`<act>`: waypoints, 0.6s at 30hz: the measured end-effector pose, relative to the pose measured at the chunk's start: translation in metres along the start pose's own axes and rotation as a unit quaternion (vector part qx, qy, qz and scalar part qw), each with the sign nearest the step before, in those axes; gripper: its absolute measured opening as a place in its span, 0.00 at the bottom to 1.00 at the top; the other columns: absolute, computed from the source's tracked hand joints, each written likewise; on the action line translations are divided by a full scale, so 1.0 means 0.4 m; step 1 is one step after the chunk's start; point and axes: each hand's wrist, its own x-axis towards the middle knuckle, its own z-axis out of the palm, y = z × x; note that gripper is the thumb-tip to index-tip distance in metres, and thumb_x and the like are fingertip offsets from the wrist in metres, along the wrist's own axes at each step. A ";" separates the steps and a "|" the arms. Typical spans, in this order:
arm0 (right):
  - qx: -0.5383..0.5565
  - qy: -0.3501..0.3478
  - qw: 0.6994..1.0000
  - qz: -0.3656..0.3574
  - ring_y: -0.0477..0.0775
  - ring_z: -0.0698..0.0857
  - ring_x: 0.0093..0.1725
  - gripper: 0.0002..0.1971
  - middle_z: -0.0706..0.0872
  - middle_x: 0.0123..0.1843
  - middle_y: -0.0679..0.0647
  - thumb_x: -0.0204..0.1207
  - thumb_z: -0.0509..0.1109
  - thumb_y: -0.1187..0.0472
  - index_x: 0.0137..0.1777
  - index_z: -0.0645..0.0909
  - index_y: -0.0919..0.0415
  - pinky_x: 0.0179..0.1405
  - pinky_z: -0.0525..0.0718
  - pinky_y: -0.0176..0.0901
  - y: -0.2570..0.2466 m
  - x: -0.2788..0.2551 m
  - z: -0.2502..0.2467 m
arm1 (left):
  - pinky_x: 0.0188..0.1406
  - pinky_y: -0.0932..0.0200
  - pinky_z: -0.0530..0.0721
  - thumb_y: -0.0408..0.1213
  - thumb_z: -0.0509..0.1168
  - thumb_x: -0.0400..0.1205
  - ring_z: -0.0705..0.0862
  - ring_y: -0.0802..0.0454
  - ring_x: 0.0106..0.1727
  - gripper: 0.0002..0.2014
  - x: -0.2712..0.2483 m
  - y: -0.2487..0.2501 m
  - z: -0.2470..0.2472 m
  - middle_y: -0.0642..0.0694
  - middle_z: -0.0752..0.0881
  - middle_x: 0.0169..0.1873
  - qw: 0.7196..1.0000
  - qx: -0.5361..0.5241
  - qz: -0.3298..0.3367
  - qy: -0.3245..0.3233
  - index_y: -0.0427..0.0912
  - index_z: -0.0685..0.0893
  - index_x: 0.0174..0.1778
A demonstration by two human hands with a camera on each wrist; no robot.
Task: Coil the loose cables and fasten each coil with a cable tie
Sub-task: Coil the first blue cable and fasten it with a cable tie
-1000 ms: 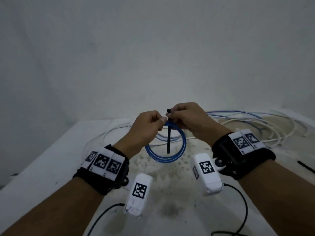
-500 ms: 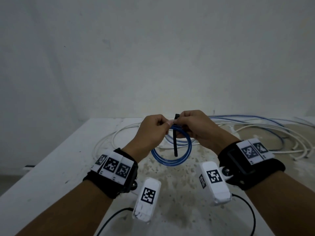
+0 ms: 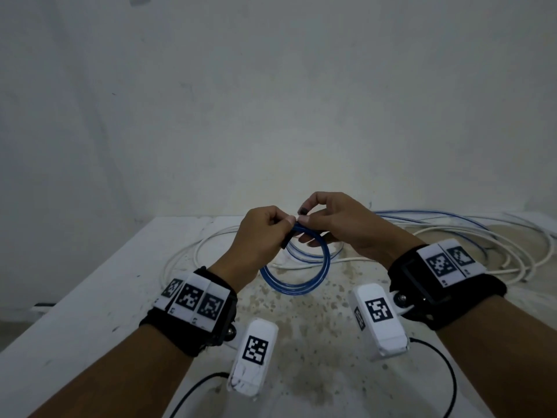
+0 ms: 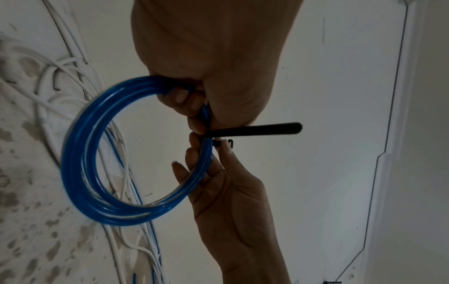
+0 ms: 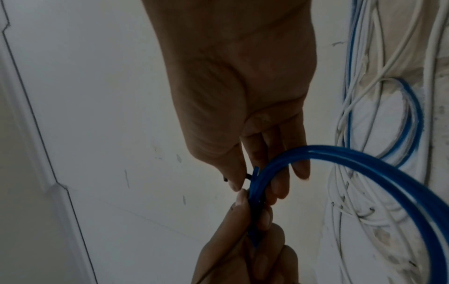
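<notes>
A blue cable coil (image 3: 301,286) hangs above the table between both hands. My left hand (image 3: 286,222) grips its top, fingers curled round the strands (image 4: 178,98). A black cable tie (image 4: 255,129) crosses the coil at that spot, and its long strap sticks out sideways in the left wrist view. My right hand (image 3: 303,215) pinches the tie's head end (image 3: 303,211) between thumb and forefinger, while its other fingers lie behind the coil (image 5: 340,159). Only a sliver of the tie (image 5: 248,175) shows in the right wrist view.
Loose white and blue cables (image 3: 452,236) sprawl over the far half of the stained white table (image 3: 301,333). A plain wall stands close behind it. The table's left edge (image 3: 90,285) runs diagonally toward me. Black camera leads (image 3: 446,366) trail near my forearms.
The tie's strap hung straight down across the coil; now it has swung toward my left hand. My right fingers have shifted to pinch its head above the coil.
</notes>
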 end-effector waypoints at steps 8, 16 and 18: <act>-0.061 -0.005 0.998 -0.012 0.57 0.93 0.45 0.12 0.92 0.47 0.59 0.87 0.61 0.52 0.63 0.74 0.58 0.50 0.91 0.54 -0.037 0.003 -0.003 | 0.34 0.58 0.78 0.34 0.65 0.83 0.81 0.53 0.31 0.08 -0.001 0.008 -0.001 0.42 0.86 0.31 1.000 -0.004 0.001 0.020 0.38 0.86 0.39; -0.072 0.045 0.996 -0.025 0.55 0.90 0.38 0.16 0.89 0.47 0.64 0.88 0.61 0.55 0.51 0.81 0.70 0.44 0.92 0.56 -0.019 0.015 0.009 | 0.27 0.65 0.70 0.34 0.64 0.83 0.76 0.66 0.20 0.08 -0.004 0.012 0.016 0.49 0.83 0.28 1.000 0.019 0.003 0.022 0.41 0.85 0.39; -0.068 0.056 0.996 -0.033 0.55 0.90 0.38 0.16 0.87 0.46 0.65 0.87 0.62 0.56 0.48 0.81 0.70 0.45 0.92 0.59 -0.010 0.017 0.012 | 0.26 0.65 0.69 0.34 0.64 0.84 0.75 0.66 0.18 0.08 -0.006 0.015 0.021 0.48 0.83 0.28 1.000 0.015 0.002 0.018 0.41 0.85 0.40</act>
